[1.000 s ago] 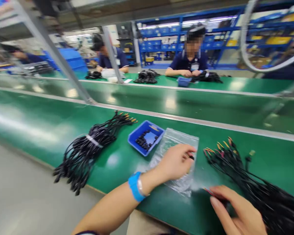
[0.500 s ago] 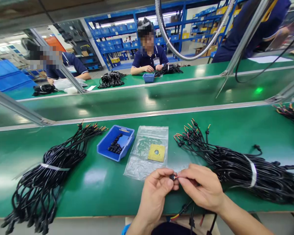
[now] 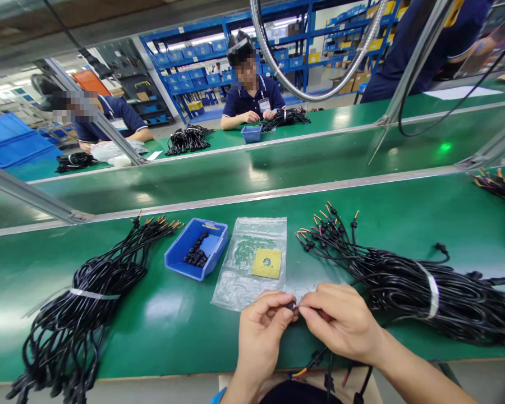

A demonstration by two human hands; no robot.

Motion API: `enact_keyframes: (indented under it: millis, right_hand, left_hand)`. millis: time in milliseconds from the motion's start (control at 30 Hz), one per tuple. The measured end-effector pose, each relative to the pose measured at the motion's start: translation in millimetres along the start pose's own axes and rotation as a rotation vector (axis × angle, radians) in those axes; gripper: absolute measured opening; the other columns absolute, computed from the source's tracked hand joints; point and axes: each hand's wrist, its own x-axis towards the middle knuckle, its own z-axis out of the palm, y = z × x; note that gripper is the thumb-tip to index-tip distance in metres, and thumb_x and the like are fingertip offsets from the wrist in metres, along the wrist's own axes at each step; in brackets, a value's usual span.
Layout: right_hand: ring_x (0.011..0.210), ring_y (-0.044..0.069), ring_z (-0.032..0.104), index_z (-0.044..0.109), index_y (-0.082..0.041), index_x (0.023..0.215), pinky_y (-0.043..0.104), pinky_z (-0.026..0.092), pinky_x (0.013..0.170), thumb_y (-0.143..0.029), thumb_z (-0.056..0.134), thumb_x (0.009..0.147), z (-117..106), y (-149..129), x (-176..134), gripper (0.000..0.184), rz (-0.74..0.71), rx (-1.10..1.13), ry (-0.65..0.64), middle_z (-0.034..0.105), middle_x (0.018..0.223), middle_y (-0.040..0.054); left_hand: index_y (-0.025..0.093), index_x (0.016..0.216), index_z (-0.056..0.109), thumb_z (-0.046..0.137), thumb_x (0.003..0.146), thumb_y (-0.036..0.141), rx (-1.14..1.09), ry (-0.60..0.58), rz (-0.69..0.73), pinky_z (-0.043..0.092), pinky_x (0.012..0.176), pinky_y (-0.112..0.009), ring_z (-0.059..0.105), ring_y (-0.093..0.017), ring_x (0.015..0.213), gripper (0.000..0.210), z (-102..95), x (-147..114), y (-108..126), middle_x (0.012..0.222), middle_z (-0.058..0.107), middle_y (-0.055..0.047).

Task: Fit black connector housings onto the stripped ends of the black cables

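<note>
My left hand (image 3: 258,331) pinches a small black connector (image 3: 290,306) between thumb and fingers, just in front of the plastic bag. Close against it, my right hand (image 3: 340,320) has thumb and forefinger closed on thin coloured wires (image 3: 296,306) at the connector's end; fingertips hide most of them. Below the hands, black cables (image 3: 329,376) hang over the bench edge, one with bare yellow and red wire ends (image 3: 299,372). To the right lies a tied bundle of black cables (image 3: 391,286), its coloured wire ends pointing away from me.
A blue bin (image 3: 215,255) holds small black parts. Beside it, a yellow sponge (image 3: 272,262) with a hole lies on a clear plastic bag (image 3: 229,289). Another tied cable bundle (image 3: 99,269) is at left. Metal posts (image 3: 46,193) rise from the bench; co-workers sit opposite.
Both hands have shifted slightly left in the view, still holding the connector and wires. The camera view has moved a little; the bin, bag and bundles stay in place.
</note>
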Motion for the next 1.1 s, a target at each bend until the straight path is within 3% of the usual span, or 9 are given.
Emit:
enact_keyframes:
  millis: [367, 567, 767, 933, 1033, 1100]
  right_hand:
    - [0.051, 0.01, 0.039, 0.059, -0.017, 0.078, 0.025, 0.031, 0.052, -0.015, 0.053, 0.091, 0.6, 2.8, -3.5, 0.014, 0.012, -0.034, -0.026, 0.044, 0.056, -0.0051]
    - [0.051, 0.011, 0.041, 0.057, -0.017, 0.078, 0.025, 0.032, 0.053, -0.015, 0.05, 0.09, 5.4, 4.7, -5.3, 0.015, -0.032, -0.046, -0.017, 0.05, 0.059, -0.0032]
    - [0.054, 0.011, 0.048, 0.059, -0.018, 0.081, 0.025, 0.034, 0.054, -0.021, 0.046, 0.095, -1.6, 2.8, -4.5, 0.02, -0.035, 0.001, -0.092, 0.058, 0.063, -0.0014]
    - [0.056, 0.013, 0.049, 0.059, -0.016, 0.09, 0.027, 0.038, 0.056, -0.026, 0.045, 0.092, -9.2, 3.0, -8.6, 0.017, 0.031, -0.009, -0.067, 0.057, 0.066, 0.0004]
    - [0.057, 0.013, 0.05, 0.058, -0.017, 0.085, 0.027, 0.037, 0.057, -0.019, 0.043, 0.093, -8.2, 6.1, -12.0, 0.017, -0.005, -0.028, -0.054, 0.059, 0.066, 0.001]
    - [0.059, 0.013, 0.051, 0.059, -0.017, 0.084, 0.027, 0.037, 0.057, -0.018, 0.042, 0.094, -6.9, 7.8, -13.5, 0.02, -0.037, -0.045, -0.086, 0.06, 0.067, 0.0018]
  left_hand:
    - [0.025, 0.09, 0.08, 0.071, 0.081, 0.013, 0.431, -0.009, 0.295, 0.058, 0.071, -0.021, 0.07, -0.016, 0.08, 0.018, -4.9, -6.9, -3.8, 0.086, 0.073, -0.004]
    - [0.022, 0.089, 0.08, 0.075, 0.08, 0.026, 0.25, 0.038, 0.106, 0.061, 0.063, -0.023, 0.072, -0.017, 0.069, 0.011, -5.0, -8.5, -8.7, 0.084, 0.074, -0.006]
    - [0.018, 0.081, 0.081, 0.082, 0.071, 0.033, 0.285, 0.046, 0.113, 0.061, 0.068, -0.026, 0.073, -0.022, 0.076, 0.018, -1.7, -9.1, -6.5, 0.08, 0.076, -0.008]
    - [0.016, 0.086, 0.076, 0.083, 0.069, 0.044, 0.174, 0.25, 0.006, 0.059, 0.062, -0.023, 0.068, -0.016, 0.06, 0.034, 10.2, -14.4, -9.3, 0.07, 0.074, -0.005]
    - [0.016, 0.087, 0.075, 0.084, 0.067, 0.047, 0.154, 0.27, -0.015, 0.057, 0.058, -0.021, 0.067, -0.015, 0.055, 0.038, 17.3, -17.7, -13.4, 0.059, 0.071, -0.002]
    - [0.017, 0.085, 0.076, 0.085, 0.065, 0.047, 0.149, 0.262, 0.012, 0.057, 0.057, -0.02, 0.067, -0.014, 0.054, 0.036, 21.2, -18.7, -15.3, 0.063, 0.071, -0.001]
